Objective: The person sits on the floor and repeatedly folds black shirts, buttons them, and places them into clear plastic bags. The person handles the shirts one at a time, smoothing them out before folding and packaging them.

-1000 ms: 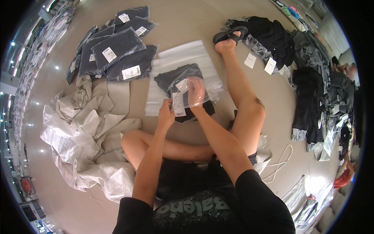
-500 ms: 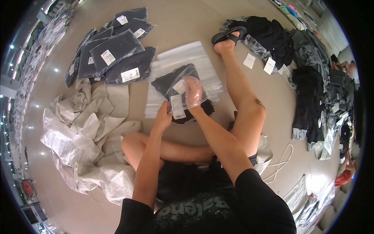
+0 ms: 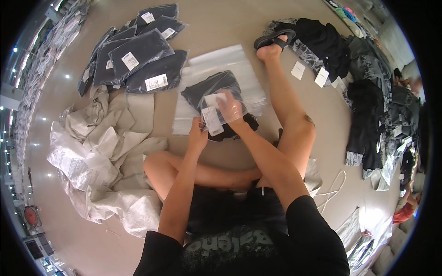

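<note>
A folded dark garment (image 3: 214, 84) lies in front of me, partly inside a clear plastic bag (image 3: 232, 85). It rests on a stack of flat clear bags (image 3: 184, 120). My left hand (image 3: 198, 134) pinches the near-left edge of the bag. My right hand (image 3: 231, 109) is under the clear film, over the garment, its fingers stretched out beside a white paper tag (image 3: 212, 121). Some dark fabric (image 3: 248, 122) shows past the right wrist, outside the film as far as I can see. The fingertips of the left hand are partly hidden.
Several bagged dark garments (image 3: 142, 53) are piled at far left. Crumpled beige sacking (image 3: 106, 138) spreads at left. Black and grey garments (image 3: 322, 43) with white tags lie at far right, past my outstretched leg (image 3: 287, 106). A white cord (image 3: 335, 191) lies at right.
My right hand has shifted slightly, its fingers now spread more toward the tag. The tag sits more upright, and the film covers more of the garment's right side.
</note>
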Action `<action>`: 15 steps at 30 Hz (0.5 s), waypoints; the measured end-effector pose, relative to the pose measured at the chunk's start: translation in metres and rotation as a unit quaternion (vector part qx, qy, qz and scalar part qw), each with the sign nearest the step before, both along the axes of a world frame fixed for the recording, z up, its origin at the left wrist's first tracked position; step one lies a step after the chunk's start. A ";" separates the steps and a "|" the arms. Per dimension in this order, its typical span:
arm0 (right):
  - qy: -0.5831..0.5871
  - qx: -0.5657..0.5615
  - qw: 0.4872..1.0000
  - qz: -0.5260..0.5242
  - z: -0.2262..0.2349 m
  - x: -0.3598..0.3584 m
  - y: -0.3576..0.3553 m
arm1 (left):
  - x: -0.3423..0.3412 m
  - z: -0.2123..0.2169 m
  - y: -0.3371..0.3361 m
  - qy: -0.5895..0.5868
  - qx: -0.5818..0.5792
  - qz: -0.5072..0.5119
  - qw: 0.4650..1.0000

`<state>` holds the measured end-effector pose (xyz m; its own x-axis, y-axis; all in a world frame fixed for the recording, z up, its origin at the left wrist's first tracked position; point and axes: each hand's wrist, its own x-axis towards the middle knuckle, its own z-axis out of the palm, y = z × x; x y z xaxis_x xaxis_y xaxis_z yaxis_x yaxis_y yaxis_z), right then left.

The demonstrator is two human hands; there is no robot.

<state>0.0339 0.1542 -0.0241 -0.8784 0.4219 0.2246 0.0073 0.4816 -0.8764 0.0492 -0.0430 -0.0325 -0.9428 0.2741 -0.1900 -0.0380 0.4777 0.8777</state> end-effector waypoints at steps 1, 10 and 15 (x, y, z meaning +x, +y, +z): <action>0.017 -0.060 0.998 -0.025 0.001 0.007 -0.007 | 0.003 0.001 0.000 0.005 0.006 0.025 1.000; 0.087 -0.125 0.978 -0.144 -0.041 0.009 -0.002 | 0.052 0.031 0.012 0.274 -0.243 -0.034 0.930; 0.011 0.266 0.963 0.038 -0.034 0.046 -0.029 | 0.058 0.034 -0.002 0.163 -0.260 -0.088 0.948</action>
